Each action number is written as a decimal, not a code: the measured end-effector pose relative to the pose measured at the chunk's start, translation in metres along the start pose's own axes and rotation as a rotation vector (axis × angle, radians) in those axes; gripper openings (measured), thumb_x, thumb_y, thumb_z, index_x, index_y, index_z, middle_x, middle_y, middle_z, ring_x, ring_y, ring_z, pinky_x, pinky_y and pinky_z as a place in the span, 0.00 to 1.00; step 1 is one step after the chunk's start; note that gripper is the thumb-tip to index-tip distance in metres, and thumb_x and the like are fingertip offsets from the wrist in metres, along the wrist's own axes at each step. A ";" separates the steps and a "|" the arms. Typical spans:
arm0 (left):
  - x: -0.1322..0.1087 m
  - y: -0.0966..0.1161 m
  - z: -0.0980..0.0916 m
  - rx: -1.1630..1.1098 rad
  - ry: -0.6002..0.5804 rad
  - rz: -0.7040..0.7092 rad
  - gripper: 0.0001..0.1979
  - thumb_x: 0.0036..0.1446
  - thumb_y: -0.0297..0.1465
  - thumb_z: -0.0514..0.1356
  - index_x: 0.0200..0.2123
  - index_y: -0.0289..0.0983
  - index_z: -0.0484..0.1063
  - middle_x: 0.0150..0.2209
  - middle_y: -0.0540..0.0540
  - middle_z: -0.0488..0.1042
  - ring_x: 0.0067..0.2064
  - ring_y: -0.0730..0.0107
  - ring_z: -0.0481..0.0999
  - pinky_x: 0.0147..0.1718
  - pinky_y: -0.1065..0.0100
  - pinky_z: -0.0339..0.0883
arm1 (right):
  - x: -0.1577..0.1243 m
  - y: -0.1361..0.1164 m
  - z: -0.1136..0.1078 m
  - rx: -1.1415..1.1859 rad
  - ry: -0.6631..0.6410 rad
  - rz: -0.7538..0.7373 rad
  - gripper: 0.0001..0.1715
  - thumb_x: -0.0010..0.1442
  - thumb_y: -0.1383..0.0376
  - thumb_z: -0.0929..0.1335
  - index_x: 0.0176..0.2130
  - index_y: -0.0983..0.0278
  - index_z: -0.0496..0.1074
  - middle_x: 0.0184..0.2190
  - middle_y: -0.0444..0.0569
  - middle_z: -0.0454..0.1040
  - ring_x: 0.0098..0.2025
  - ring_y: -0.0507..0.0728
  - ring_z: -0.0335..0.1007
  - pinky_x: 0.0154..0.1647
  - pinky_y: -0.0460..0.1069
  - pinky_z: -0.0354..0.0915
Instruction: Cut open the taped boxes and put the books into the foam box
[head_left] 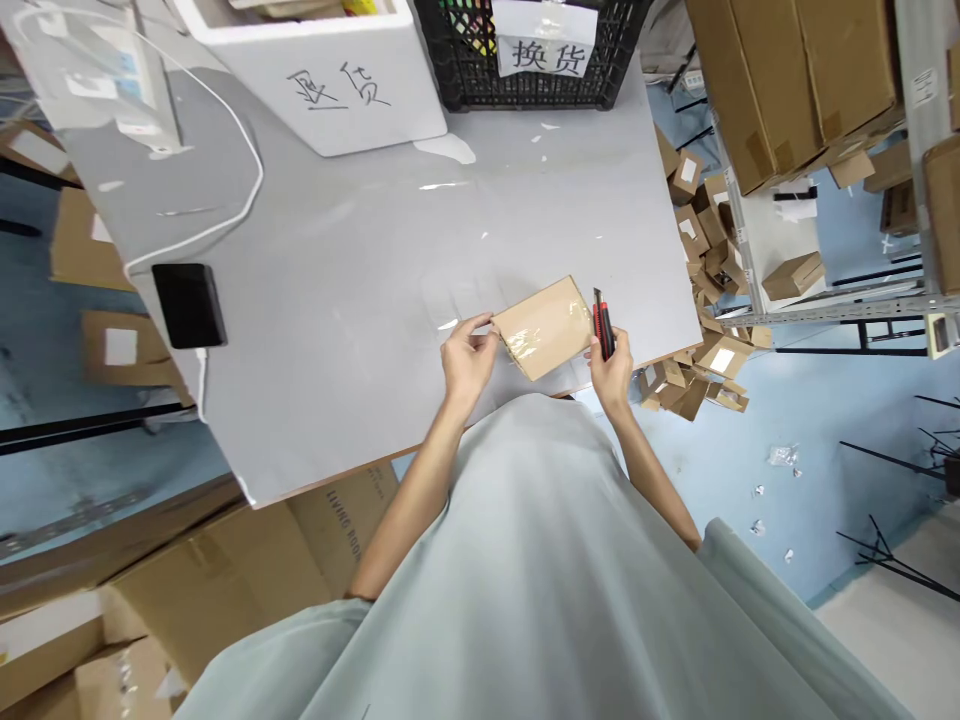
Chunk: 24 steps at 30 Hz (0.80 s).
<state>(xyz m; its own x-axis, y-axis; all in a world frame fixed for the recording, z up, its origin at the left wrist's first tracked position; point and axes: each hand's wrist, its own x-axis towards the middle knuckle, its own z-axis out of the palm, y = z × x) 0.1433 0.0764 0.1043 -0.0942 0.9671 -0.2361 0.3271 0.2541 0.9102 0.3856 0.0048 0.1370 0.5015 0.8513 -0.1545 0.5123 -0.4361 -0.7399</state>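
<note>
A small brown cardboard box [553, 325] with shiny clear tape across it is tilted over the near edge of the grey table [337, 330]. My left hand [469, 362] pinches the box's left corner between thumb and fingers. At the box's right side, my right hand [611, 368] is closed around a red and black box cutter [602, 325], its tip pointing away from me. Whether the right fingers also grip the box's edge I cannot tell.
At the table's far side stand a white foam bin [360, 95] and a black plastic crate [525, 95], both with handwritten labels. A phone [188, 305] on a white cable lies left. Small cartons [724, 355] are heaped on the floor, right, beside a shelf [840, 305].
</note>
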 end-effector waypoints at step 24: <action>0.060 0.046 0.015 0.176 -0.310 0.142 0.13 0.60 0.38 0.68 0.45 0.41 0.87 0.46 0.43 0.85 0.44 0.57 0.83 0.51 0.57 0.77 | -0.053 -0.044 -0.009 -0.250 -0.477 -0.245 0.34 0.78 0.61 0.58 0.77 0.64 0.60 0.67 0.59 0.78 0.61 0.66 0.82 0.63 0.61 0.78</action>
<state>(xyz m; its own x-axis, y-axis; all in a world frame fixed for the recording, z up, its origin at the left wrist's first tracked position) 0.1665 0.1465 0.1265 0.2440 0.9426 -0.2278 0.4751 0.0886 0.8755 0.3427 -0.0241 0.1841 0.0085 0.9477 -0.3192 0.7514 -0.2166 -0.6233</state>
